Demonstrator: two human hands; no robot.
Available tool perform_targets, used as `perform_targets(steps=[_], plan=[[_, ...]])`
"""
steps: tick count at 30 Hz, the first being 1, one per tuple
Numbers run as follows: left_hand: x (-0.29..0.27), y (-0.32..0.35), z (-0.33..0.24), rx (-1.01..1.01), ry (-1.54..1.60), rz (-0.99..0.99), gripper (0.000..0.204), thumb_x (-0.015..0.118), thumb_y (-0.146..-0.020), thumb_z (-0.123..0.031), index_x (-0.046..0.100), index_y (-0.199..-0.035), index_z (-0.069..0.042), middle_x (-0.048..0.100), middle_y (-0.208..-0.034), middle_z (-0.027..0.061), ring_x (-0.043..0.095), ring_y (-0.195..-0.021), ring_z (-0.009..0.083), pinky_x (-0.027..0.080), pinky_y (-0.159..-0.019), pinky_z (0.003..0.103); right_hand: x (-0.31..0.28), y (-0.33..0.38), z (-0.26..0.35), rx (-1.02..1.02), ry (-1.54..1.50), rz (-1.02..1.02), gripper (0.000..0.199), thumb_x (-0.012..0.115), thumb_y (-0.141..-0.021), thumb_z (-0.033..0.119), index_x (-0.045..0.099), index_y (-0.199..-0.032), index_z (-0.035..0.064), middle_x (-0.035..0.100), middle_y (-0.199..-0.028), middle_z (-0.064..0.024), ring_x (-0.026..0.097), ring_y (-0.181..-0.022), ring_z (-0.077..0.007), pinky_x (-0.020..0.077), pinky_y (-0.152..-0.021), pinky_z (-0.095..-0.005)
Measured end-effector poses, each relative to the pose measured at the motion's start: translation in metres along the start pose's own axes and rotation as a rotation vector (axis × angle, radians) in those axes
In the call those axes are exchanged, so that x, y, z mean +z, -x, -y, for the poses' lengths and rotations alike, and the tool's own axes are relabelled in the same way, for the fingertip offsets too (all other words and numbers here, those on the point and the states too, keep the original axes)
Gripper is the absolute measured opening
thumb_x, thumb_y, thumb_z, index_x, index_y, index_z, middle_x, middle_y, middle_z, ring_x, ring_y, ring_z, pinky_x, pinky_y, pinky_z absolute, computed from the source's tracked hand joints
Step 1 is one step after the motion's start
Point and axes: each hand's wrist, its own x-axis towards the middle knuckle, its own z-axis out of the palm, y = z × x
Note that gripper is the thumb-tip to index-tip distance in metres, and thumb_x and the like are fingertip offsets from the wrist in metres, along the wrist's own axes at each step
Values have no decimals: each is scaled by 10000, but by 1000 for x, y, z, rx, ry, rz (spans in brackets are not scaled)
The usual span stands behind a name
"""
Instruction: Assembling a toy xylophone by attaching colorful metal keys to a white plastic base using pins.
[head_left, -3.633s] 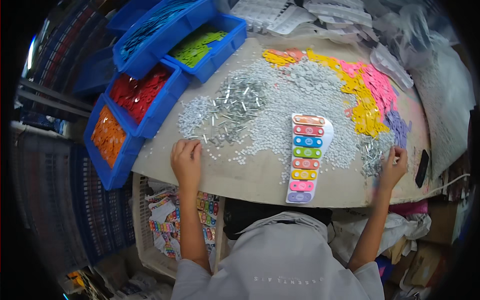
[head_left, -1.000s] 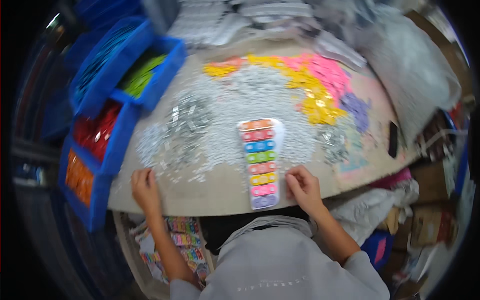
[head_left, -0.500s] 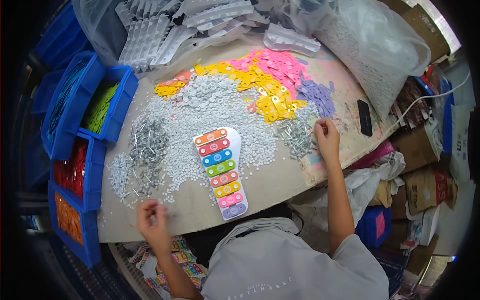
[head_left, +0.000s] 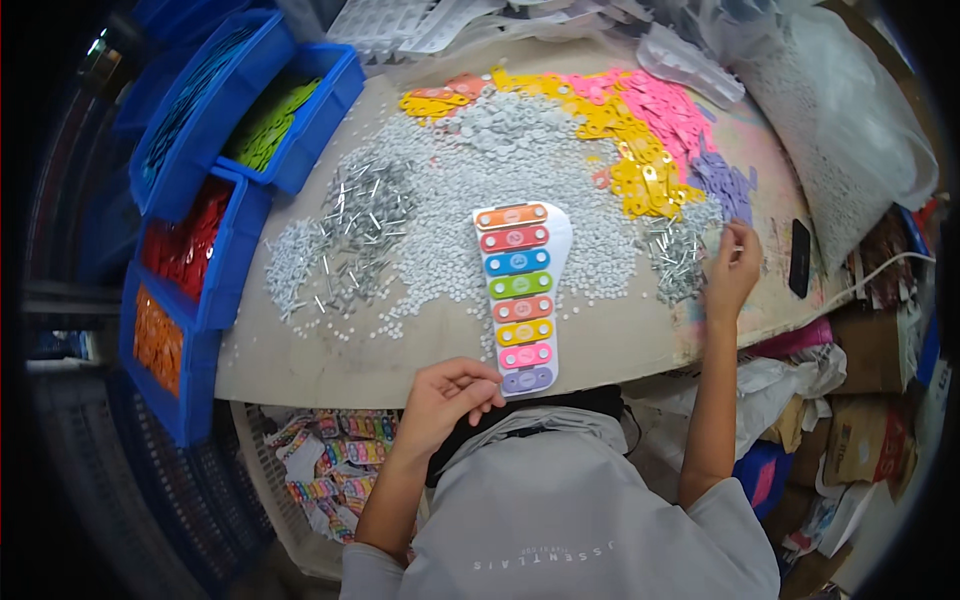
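Note:
A toy xylophone (head_left: 517, 298) with a white base and a column of coloured bars lies near the table's front edge. My left hand (head_left: 450, 400) is beside its lower end, fingertips drawn together at the corner by the purple bar (head_left: 527, 380). Whatever is in that pinch is too small to make out. Over at the right, my right hand (head_left: 735, 275) has thumb and fingers bent together beside a small heap of metal pins (head_left: 677, 262) and loose purple bars (head_left: 724, 183). Its fingertips show nothing I can name.
White round caps (head_left: 500, 170) spread across the mid-table, with more metal pins (head_left: 365, 215) to their left. Yellow bars (head_left: 645, 180) and pink bars (head_left: 670, 115) lie behind. Blue bins (head_left: 205, 330) line the left; a black phone (head_left: 800, 258) lies right. Below, a basket (head_left: 275, 500) holds xylophones.
My left hand has come in from the left to the xylophone's lower end. My right hand stays by the pins, its fingers shifted slightly. The whole view has moved.

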Motion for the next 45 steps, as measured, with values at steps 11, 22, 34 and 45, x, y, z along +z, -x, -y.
perform_targets(steps=[11,22,34,45], plan=[[11,-1,14,-50,-67,-35,125,662,-943,-44,678,-1045,26,687,-784,55,589,-635,51,430,-511,178,-40,99,157,342,-655,814,54,596,-979,33,572,-1020,9,609,-850,-11,551,-743,-60,456,-658,-223],[23,-2,20,-21,-317,-65,579,619,-996,-133,278,-1449,-14,580,-699,3,509,-638,40,404,-579,203,-37,113,166,600,-745,1220,113,638,-964,35,661,-1043,-43,688,-910,-40,622,-829,-64,521,-746,-221],[22,-6,22,-32,-317,10,382,550,-1041,-200,344,-1318,-36,524,-644,-18,449,-575,44,335,-515,223,-36,119,173,550,-718,1188,91,656,-957,60,665,-998,-21,673,-851,-18,598,-755,-62,482,-669,-211],[20,-8,22,-36,-317,36,391,542,-1047,-203,328,-1334,-46,513,-650,-17,441,-574,45,333,-509,225,-29,119,166,693,-814,1175,95,669,-959,96,621,-966,14,627,-769,1,546,-644,-33,434,-566,-187]])
